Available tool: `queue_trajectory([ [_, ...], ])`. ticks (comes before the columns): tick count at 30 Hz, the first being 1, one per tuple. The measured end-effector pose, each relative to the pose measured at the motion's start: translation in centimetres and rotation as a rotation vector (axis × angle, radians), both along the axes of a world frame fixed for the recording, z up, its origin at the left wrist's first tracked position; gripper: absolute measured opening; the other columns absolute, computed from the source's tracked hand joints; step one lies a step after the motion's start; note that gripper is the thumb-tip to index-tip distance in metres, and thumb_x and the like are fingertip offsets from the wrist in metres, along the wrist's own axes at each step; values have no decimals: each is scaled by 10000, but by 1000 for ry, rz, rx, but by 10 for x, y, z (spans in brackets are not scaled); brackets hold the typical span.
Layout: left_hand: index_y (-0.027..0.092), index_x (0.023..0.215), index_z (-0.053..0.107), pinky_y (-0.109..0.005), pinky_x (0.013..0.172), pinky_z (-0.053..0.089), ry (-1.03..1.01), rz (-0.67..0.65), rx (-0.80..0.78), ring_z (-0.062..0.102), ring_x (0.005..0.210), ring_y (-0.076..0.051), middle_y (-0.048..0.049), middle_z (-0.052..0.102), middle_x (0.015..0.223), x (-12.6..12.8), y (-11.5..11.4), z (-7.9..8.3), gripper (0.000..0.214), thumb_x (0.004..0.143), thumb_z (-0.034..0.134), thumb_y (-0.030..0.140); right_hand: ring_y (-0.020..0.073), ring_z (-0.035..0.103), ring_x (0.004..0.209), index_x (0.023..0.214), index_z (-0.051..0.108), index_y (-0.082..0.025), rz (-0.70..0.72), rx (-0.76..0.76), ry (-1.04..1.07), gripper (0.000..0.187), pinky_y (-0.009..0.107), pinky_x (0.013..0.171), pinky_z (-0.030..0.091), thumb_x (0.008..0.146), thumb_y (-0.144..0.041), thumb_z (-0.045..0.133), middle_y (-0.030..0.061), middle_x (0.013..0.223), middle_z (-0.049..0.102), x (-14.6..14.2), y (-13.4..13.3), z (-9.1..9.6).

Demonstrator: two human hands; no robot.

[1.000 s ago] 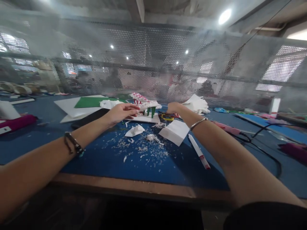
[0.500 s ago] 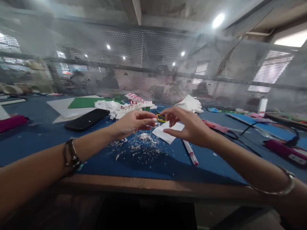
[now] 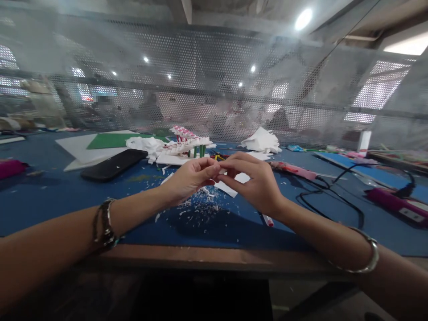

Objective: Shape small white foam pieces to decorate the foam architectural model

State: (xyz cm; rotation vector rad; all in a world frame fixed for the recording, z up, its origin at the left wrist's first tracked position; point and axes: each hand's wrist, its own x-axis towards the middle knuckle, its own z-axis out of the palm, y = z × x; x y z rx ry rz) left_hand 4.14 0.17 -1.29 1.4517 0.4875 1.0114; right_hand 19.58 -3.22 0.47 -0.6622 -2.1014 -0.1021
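Note:
Thumb and fingertips of my left hand [image 3: 192,178] are pinched together above the blue table. They meet the fingertips of my right hand [image 3: 252,178], also pinched, around a small white piece [image 3: 221,171]. Fingers cover most of that piece, so its kind is unclear. Below lie white scraps and shavings [image 3: 200,207], scattered over the blue surface. A white sheet of paper [image 3: 227,188] lies partly under my right hand. A white pen-like stick with a red end [image 3: 268,220] pokes out beneath my right wrist.
Behind my hands stands a small white model with pink-spotted top and green posts [image 3: 187,141]. A black phone [image 3: 115,165] lies left, near a green sheet [image 3: 117,141]. Crumpled white paper [image 3: 262,140] sits behind. To the right are a pink-handled tool [image 3: 297,170], black cable [image 3: 354,207] and purple power strip [image 3: 397,205].
My right hand has moved left and closed its fingertips onto the white piece at my left fingertips. The view has shifted slightly.

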Motion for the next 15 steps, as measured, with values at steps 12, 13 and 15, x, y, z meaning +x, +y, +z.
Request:
queue_trajectory([
  [12,193,759,650,-212,619,378,-11,-62,122,471,619,-65,17,584,708,-1,-3,-6,155,655,645,308,97,482,687,872,648,-283,25,66,39,231,236,604,418,717,-128,577,-7,752,493,0,-1,-2],
  [13,193,754,649,-218,628,381,-12,-64,128,475,627,-70,14,587,716,-1,-3,-6,159,654,644,317,97,484,688,880,646,-279,37,63,29,235,234,604,421,714,-125,580,-5,756,498,-1,-1,-2],
  [15,190,747,642,-236,649,391,5,-68,141,488,652,-87,5,587,724,-1,-3,-7,181,652,640,343,94,485,671,876,644,-265,58,52,22,221,228,591,424,711,-129,585,-3,755,510,-1,-1,-1],
])
